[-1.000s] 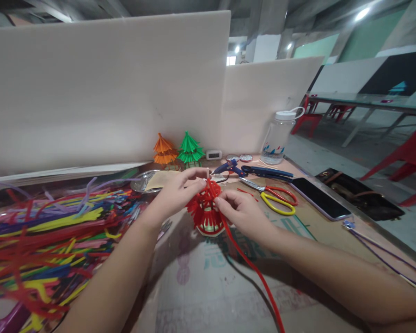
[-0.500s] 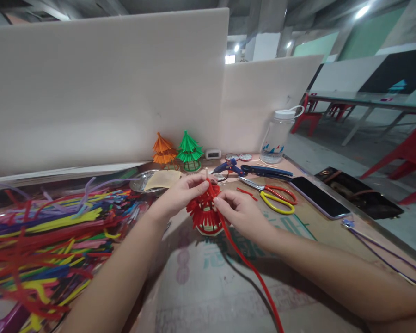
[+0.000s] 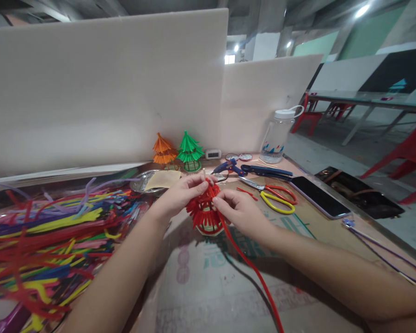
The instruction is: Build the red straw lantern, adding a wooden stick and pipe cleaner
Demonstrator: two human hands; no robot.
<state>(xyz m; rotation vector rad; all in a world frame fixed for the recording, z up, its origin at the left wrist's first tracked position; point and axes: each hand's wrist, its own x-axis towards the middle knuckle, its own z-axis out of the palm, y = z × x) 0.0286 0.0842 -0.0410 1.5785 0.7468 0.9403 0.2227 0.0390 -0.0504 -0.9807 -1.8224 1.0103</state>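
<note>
A small red tiered model (image 3: 204, 213) made of fringed strips stands on the table in front of me. My left hand (image 3: 183, 192) is closed on its top, fingers pinched around a thin pale stick that pokes up there. My right hand (image 3: 237, 210) pinches a long red strip (image 3: 249, 268) against the model's right side. The strip trails down toward the bottom edge of the view.
A big heap of coloured strips (image 3: 45, 240) covers the left of the table. At the back stand an orange model (image 3: 163, 150), a green model (image 3: 190, 149), a metal dish (image 3: 143, 182), a blue glue gun (image 3: 229, 166) and a water bottle (image 3: 277, 136). Scissors (image 3: 273, 196) and a phone (image 3: 319, 196) lie to the right.
My left fingers have curled in and closed on the model's top. The rest has barely moved.
</note>
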